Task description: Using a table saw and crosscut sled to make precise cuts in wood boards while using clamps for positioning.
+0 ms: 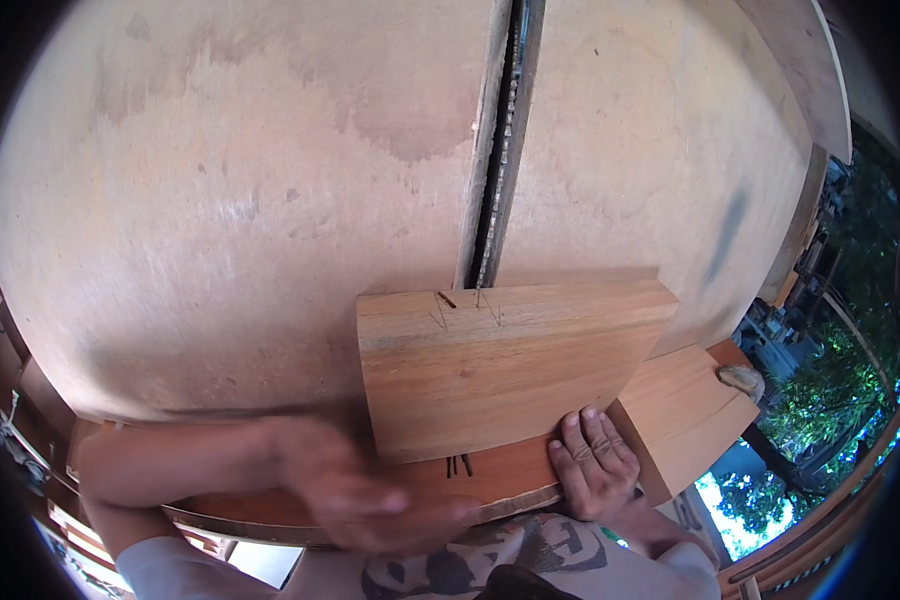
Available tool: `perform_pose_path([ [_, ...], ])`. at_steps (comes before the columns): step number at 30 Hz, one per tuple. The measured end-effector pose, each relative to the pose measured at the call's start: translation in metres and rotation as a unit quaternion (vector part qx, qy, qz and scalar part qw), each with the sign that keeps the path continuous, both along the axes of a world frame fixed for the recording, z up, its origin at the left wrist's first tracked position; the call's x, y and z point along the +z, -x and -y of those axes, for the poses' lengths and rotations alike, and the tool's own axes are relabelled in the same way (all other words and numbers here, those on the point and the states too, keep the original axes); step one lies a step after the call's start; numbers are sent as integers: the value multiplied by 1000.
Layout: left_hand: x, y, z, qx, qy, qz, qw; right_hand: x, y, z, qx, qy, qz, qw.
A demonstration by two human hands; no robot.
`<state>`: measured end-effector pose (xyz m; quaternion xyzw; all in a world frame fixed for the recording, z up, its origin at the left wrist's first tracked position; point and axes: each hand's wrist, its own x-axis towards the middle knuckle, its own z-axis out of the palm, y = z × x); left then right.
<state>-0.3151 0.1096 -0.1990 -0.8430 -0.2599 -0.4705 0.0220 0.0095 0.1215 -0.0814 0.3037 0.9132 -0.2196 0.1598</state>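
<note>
A flat, light-brown wooden board [490, 370] leans against the upright plywood panel, thin pencil-like marks and a short dark nail [447, 299] near its far edge. My right hand [597, 465] lies at the board's near right corner, fingers extended and fingertips touching it. Smeared by motion, my left hand [355, 500] hangs over the near left part of the reddish-brown bench [510, 488]; whether it holds anything does not show. Several short dark nails [458, 466] lie on the bench, just below the board's near edge.
Large pale plywood sheets [270, 200] fill the far side, split by a dark gap [500, 150]. A second wooden block [685, 410] sits right of the board, with a stone-like lump [742, 380] beside it. Green foliage [840, 390] shows at the right.
</note>
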Motion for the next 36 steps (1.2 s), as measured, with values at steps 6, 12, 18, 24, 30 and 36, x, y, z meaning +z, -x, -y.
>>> perform_pose_path([
  [6,-11,-23,-12,-157,100,67,980,-2,-3,0,2,9,0,1000],
  [12,-4,-22,-13,-165,132,72,975,1,-1,0,5,6,1,1000],
  [18,-4,-24,-17,-183,179,108,961,0,0,-2,2,14,4,1000],
  [24,-3,-23,-16,-194,190,84,959,0,-2,0,1,0,1,1000],
  [30,-5,-23,-13,-199,180,86,960,-2,-4,2,2,-6,2,1000],
  [36,-3,-1,-9,-219,70,44,972,-1,-3,1,0,-2,3,1000],
])
